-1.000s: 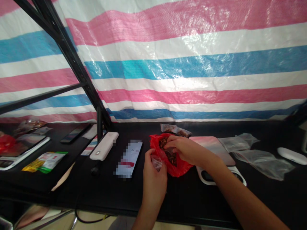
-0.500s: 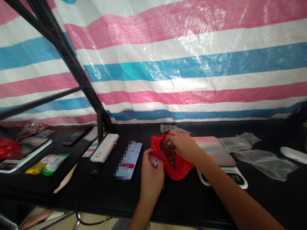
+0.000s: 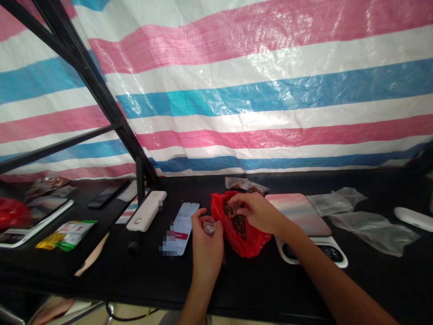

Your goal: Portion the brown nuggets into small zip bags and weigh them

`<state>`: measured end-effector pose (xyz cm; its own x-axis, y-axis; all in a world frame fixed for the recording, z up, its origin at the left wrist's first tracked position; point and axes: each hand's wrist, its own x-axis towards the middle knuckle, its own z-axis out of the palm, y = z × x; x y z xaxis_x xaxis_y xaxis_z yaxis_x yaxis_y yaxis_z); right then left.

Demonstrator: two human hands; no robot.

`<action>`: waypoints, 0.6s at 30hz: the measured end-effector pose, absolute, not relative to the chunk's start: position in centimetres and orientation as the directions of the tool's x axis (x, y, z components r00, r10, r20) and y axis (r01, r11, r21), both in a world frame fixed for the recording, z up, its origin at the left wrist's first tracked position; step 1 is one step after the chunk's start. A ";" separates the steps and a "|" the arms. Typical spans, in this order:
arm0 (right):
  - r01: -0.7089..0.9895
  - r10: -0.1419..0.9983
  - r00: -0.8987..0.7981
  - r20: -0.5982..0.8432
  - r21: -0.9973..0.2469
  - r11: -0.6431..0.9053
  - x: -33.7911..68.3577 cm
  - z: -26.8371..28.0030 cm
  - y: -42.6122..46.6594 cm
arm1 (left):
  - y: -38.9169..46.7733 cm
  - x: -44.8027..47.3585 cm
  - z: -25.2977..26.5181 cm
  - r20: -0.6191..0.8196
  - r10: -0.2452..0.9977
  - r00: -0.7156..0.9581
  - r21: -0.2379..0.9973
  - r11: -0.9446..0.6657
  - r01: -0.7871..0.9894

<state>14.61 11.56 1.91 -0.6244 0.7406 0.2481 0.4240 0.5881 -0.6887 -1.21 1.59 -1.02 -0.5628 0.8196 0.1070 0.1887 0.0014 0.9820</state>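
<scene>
A red plastic bag (image 3: 252, 246) lies open on the black table, filled with small brown pieces (image 3: 240, 224). My right hand (image 3: 259, 212) reaches over its mouth, fingers closed round a small clear cup (image 3: 233, 208) among the pieces. Just left of the red bag, my left hand (image 3: 208, 248) is curled round a small clear plastic bag (image 3: 209, 227), thumb and fingers at its opening. Behind the red bag lie small clear bags with brown contents (image 3: 248, 184). To the right stands a white scale (image 3: 341, 258) with a pinkish flat panel (image 3: 297, 212) on it.
Left of my hands are a lit phone (image 3: 184, 228) and a white power bank (image 3: 148, 211). Flat clear bags (image 3: 375, 228) and a white rounded object (image 3: 414, 220) lie at right. A black metal frame (image 3: 101, 95) rises at left before a striped sheet (image 3: 270, 99).
My left hand has shifted slightly left, away from the red bag, with the clear bag in it. My right hand's fingers have turned, and the clear cup shows more plainly.
</scene>
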 end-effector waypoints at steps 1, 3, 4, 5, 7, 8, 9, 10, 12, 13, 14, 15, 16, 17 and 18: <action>0.378 0.752 -0.608 0.254 -0.741 0.556 14.9 2.0 11.5 | 1.5 -1.4 -1.0 0.178 0.810 -0.559 0.961 -0.021 0.277; 0.291 0.765 -0.582 0.275 -0.808 0.512 15.4 2.2 11.2 | 1.3 -1.6 -1.1 0.293 0.813 -0.504 0.911 -0.077 0.405; 0.257 0.767 -0.573 0.289 -0.825 0.503 15.6 2.5 11.0 | 1.2 -1.6 -1.1 0.330 0.823 -0.462 0.892 -0.112 0.438; 0.230 0.765 -0.569 0.301 -0.835 0.499 15.7 2.7 10.7 | 1.1 -1.6 -1.1 0.359 0.835 -0.416 0.878 -0.152 0.453; 0.196 0.756 -0.579 0.305 -0.848 0.492 15.6 3.3 9.9 | 0.9 -1.4 -1.2 0.405 0.854 -0.326 0.854 -0.226 0.468; 0.192 0.751 -0.589 0.299 -0.851 0.490 15.5 3.6 9.5 | 0.8 -1.3 -1.2 0.421 0.860 -0.290 0.842 -0.251 0.478; 0.197 0.746 -0.598 0.292 -0.849 0.490 15.4 3.9 9.1 | 0.7 -1.2 -1.3 0.428 0.866 -0.259 0.831 -0.263 0.490; 0.208 0.741 -0.606 0.291 -0.840 0.500 15.2 4.1 8.6 | 0.6 -1.1 -1.3 0.426 0.874 -0.236 0.822 -0.264 0.505; 0.238 0.720 -0.616 0.319 -0.796 0.556 15.0 4.5 7.9 | 0.3 -1.1 -1.4 0.412 0.886 -0.213 0.807 -0.247 0.536; 0.251 0.703 -0.622 0.345 -0.763 0.596 14.9 4.6 7.6 | 0.2 -1.1 -1.4 0.404 0.891 -0.206 0.802 -0.237 0.549; 0.260 0.679 -0.630 0.376 -0.723 0.641 14.8 4.7 7.3 | 0.2 -1.2 -1.4 0.398 0.895 -0.202 0.798 -0.229 0.557; 0.268 0.651 -0.643 0.405 -0.677 0.686 14.7 4.8 7.0 | 0.1 -1.2 -1.4 0.392 0.898 -0.200 0.800 -0.225 0.556; 0.279 0.620 -0.658 0.426 -0.628 0.727 14.6 4.8 6.7 | 0.1 -1.3 -1.5 0.387 0.900 -0.200 0.809 -0.227 0.543; 0.293 0.592 -0.675 0.440 -0.577 0.763 14.5 4.8 6.5 | 0.2 -1.3 -1.5 0.381 0.903 -0.201 0.823 -0.232 0.518; 0.309 0.567 -0.691 0.448 -0.526 0.792 14.3 4.8 6.3 | 0.2 -1.3 -1.5 0.375 0.904 -0.205 0.842 -0.240 0.483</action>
<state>14.31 6.31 4.82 -0.6908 0.5673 0.4482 0.3094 0.7923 -0.5259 -1.26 0.25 -1.45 -0.2051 0.9041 0.3749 0.4834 -0.2395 0.8420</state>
